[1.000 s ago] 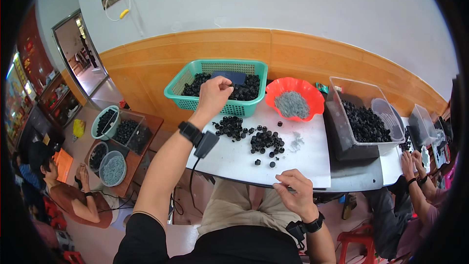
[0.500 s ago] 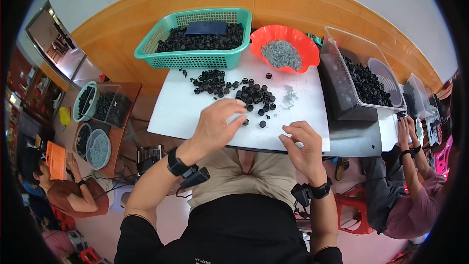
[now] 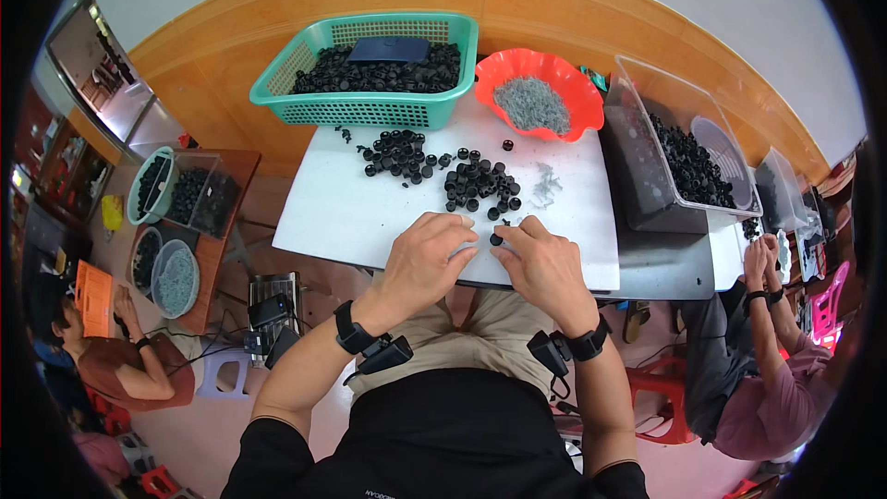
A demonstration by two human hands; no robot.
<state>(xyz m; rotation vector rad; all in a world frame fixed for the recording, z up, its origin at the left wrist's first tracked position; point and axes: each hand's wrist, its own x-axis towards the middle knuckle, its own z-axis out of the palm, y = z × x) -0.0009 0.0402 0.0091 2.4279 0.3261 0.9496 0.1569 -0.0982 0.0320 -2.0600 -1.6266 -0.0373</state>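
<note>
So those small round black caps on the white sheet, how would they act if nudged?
The black caps have round sides, so one tipped on edge would probably roll. They are small and some look hollow, so likely light for their size. They lie loose in clusters, so a push would probably scatter them.

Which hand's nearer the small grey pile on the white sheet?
Right. The right hand is just below the grey pile in the picture; the left hand sits farther off, below and left.
</note>
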